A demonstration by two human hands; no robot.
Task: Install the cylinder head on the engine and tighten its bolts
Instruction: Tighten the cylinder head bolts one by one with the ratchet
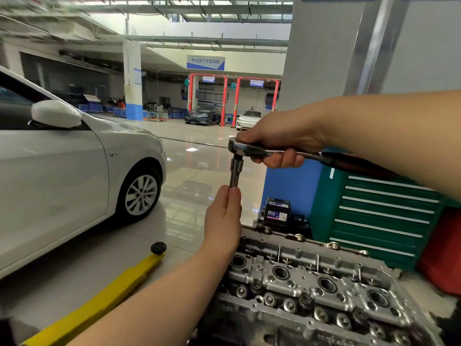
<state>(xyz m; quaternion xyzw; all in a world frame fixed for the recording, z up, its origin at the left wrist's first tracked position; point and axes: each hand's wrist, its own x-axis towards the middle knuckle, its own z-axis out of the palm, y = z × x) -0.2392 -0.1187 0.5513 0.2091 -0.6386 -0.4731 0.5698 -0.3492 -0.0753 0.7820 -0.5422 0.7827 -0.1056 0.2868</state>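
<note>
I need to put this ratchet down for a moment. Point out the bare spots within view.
Bare glossy floor lies between the white car, the yellow lift arm and the cylinder head. The cylinder head top is crowded with bores and bolts. The green tool cabinet shows only drawer fronts.

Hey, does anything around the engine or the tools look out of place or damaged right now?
Nothing stands out. The right hand holds the ratchet in the air, the left hand pinches its socket, and the cylinder head below looks intact.
</note>
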